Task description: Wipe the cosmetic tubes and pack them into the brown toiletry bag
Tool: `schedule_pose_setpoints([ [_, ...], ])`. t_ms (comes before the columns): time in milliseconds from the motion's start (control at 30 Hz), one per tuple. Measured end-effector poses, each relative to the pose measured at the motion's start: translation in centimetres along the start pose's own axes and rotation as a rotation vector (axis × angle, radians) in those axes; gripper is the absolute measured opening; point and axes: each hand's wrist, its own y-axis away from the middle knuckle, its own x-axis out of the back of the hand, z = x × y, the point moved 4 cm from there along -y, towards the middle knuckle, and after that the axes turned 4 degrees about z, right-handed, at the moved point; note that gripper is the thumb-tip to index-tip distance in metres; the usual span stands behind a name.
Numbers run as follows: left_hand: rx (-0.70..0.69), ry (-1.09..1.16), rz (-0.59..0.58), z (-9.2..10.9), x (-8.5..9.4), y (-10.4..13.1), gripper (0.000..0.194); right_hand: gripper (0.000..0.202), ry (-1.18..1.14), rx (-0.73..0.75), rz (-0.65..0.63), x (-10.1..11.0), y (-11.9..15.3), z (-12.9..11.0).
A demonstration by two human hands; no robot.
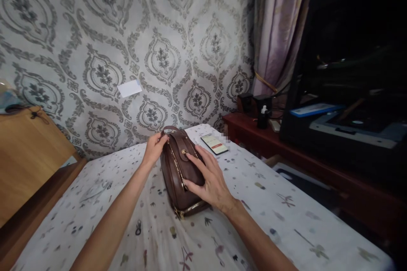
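A dark brown leather handbag (pixel 173 171) lies on the patterned bedsheet, with its looped handle at the far end. A gold-toothed zipper runs lengthwise along its top, beside a flap with a round gold stud (pixel 184 152). At the far left end of this zipper, my left hand (pixel 154 148) is closed in a pinch on the bag; whether a zipper pull sits between the fingertips is too small to tell. My right hand (pixel 211 178) rests spread over the bag's right side, thumb by the zipper's near end and fingers close to the stud. Another zipper crosses the bag's near end.
Just beyond the bag to the right lies a lit phone (pixel 215 144) on the white printed bedsheet (pixel 127 220). A red-brown desk (pixel 254 129) with a large black screen (pixel 349 63) stands on the right. Wooden furniture (pixel 32 156) borders the left, and a patterned wall rises behind.
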Motion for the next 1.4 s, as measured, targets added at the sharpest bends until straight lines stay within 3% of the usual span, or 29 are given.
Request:
schedule_pose_setpoints([
  [133,0.030,0.010,-0.012,0.6,-0.2,-0.5,0.020,0.056,-0.063,-0.104,-0.017,0.1,-0.2,0.0],
  [233,0.013,0.028,-0.045,1.9,-0.6,-1.5,0.045,0.054,-0.105,-0.236,-0.007,0.2,-0.1,-0.1],
  [300,-0.020,0.000,-0.147,3.1,-1.4,-2.4,0.052,0.051,-0.117,-0.291,0.029,0.4,0.1,-0.2],
  [433,-0.067,-0.109,-0.317,4.6,-3.1,-3.9,0.037,0.043,-0.115,-0.269,0.088,0.6,0.6,-0.4],
  [667,0.097,-0.126,-0.445,4.0,-5.0,-4.9,0.026,0.045,-0.104,-0.207,0.089,0.7,0.6,-0.2],
  [767,0.031,-0.187,-0.421,3.9,-5.4,-4.6,0.025,0.046,-0.128,-0.212,0.083,0.8,0.5,-0.1],
  [933,-0.234,-0.496,-0.279,4.5,-5.7,-3.3,0.020,0.049,-0.141,-0.240,0.057,1.0,0.4,-0.2],
  [1067,-0.355,-0.625,-0.279,5.0,-5.9,-2.2,0.014,0.050,-0.152,-0.255,0.048,1.0,0.1,-0.2],
  [1233,-0.370,-0.610,-0.282,5.2,-5.7,-2.1,0.015,0.042,-0.158,-0.306,0.038,1.1,-0.6,0.1],
  [1400,-0.205,-0.409,-0.310,4.5,-5.1,-2.9,0.015,0.038,-0.128,-0.378,-0.013,0.7,-1.3,0.1],
])
